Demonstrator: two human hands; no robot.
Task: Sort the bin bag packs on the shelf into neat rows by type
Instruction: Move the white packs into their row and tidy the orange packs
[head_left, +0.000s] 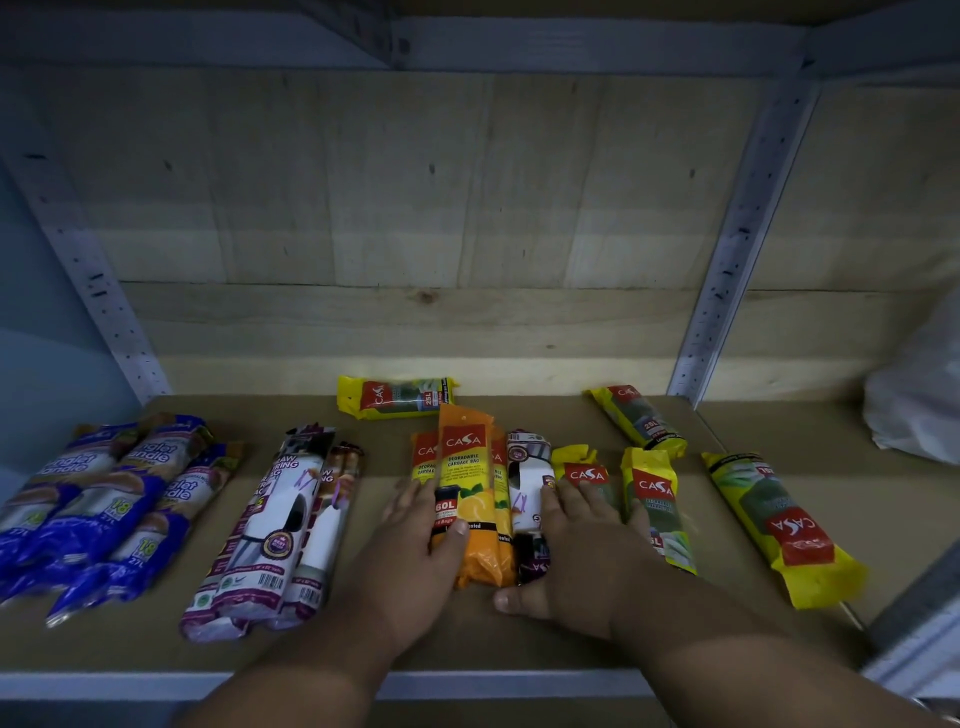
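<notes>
On the brown shelf (467, 639), the left hand (410, 561) lies flat with straight fingers against the left side of the orange Casa packs (470, 493), thumb on top. The right hand (576, 556) lies flat with spread fingers over a white pack (527, 478) and a yellow Casa pack (584, 467). Blue packs (98, 499) lie far left, white drawstring packs (280, 530) next, and more yellow packs (779, 525) lie on the right.

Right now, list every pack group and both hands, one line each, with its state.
Blue packs: grouped at left, lying flat.
White drawstring packs: grouped, lying flat.
Orange packs: stacked, between both hands.
Yellow packs: scattered, angles mixed.
Left hand: flat, against the orange packs.
Right hand: flat, on the packs.
</notes>
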